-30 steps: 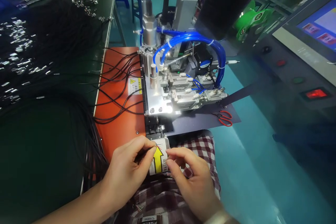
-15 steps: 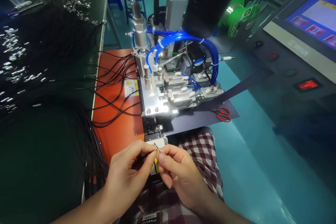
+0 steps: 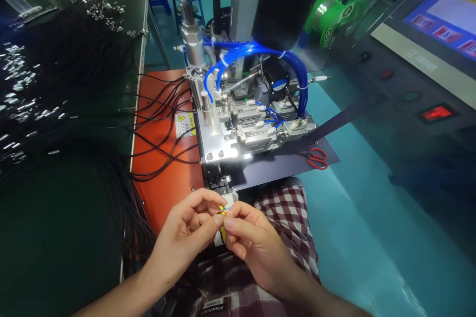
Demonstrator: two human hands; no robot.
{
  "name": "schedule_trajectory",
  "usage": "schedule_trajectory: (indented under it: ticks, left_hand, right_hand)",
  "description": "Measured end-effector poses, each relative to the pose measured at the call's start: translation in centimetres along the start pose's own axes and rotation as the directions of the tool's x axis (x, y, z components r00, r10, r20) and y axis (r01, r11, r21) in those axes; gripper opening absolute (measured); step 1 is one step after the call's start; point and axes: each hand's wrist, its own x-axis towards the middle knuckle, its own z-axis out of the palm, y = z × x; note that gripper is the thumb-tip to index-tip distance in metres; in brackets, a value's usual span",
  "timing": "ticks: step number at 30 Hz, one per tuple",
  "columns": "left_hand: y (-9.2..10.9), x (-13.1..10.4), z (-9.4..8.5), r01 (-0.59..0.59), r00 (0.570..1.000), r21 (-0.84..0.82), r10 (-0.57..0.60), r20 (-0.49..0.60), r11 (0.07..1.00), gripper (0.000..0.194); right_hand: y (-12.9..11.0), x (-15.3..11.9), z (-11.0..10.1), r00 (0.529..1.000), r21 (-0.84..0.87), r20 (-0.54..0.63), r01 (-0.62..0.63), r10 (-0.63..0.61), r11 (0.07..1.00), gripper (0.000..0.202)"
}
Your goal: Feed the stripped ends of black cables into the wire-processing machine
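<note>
A small bundle of thin coloured wires (image 3: 224, 211) shows between my fingertips, low in the middle of the head view. My left hand (image 3: 188, 225) is closed on the wires from the left, its thumb against them and its index finger arched over. From the other side, my right hand (image 3: 256, 242) pinches the wire ends between thumb and index finger. Most of what lies inside the fingers is hidden. Just beyond the hands stands a metal machine (image 3: 238, 133) with blue air hoses (image 3: 253, 52), its near end partly behind my fingers.
Black cables (image 3: 163, 153) run across an orange plate (image 3: 159, 193) into the machine. A dark heap of cables with shiny ends (image 3: 74, 69) covers the left table. Red-handled scissors (image 3: 317, 158) lie on the grey board at right. A control panel (image 3: 420, 59) stands far right.
My left index finger has lifted and arched away from the thumb, showing more of the coloured wires. My right hand keeps its pinch in nearly the same place. The view has shifted slightly.
</note>
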Motion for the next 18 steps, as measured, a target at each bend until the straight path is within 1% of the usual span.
schedule_trajectory:
  ticks: [2,5,9,12,18]
  left_hand:
    - [0.00,0.00,0.00,0.011,1.000,0.011,-0.011,0.000,1.000,0.020]
    - [0.07,-0.03,0.07,0.019,1.000,0.082,-0.017,-0.016,0.996,0.019]
    - [-0.01,-0.11,0.14,0.016,0.998,0.136,-0.007,-0.067,0.991,0.021]
    - [-0.16,-0.17,0.09,0.036,0.996,0.095,-0.028,-0.089,0.995,0.022]
    - [-0.17,-0.47,0.21,0.093,0.994,-0.079,-0.097,-0.056,0.993,0.025]
  right_hand:
    - [0.12,0.04,-0.03,1.000,-0.020,-0.001,0.017,-0.017,1.000,0.018]
    - [0.34,0.06,-0.07,0.999,-0.063,-0.008,0.036,-0.037,0.997,0.019]
    - [0.57,0.01,-0.14,0.997,-0.123,-0.019,0.067,-0.070,0.990,0.019]
    - [0.46,-0.16,-0.17,0.995,-0.197,-0.006,0.097,-0.100,0.976,0.017]
    - [0.02,-0.86,0.02,0.981,-0.414,-0.007,0.173,-0.194,0.894,0.016]
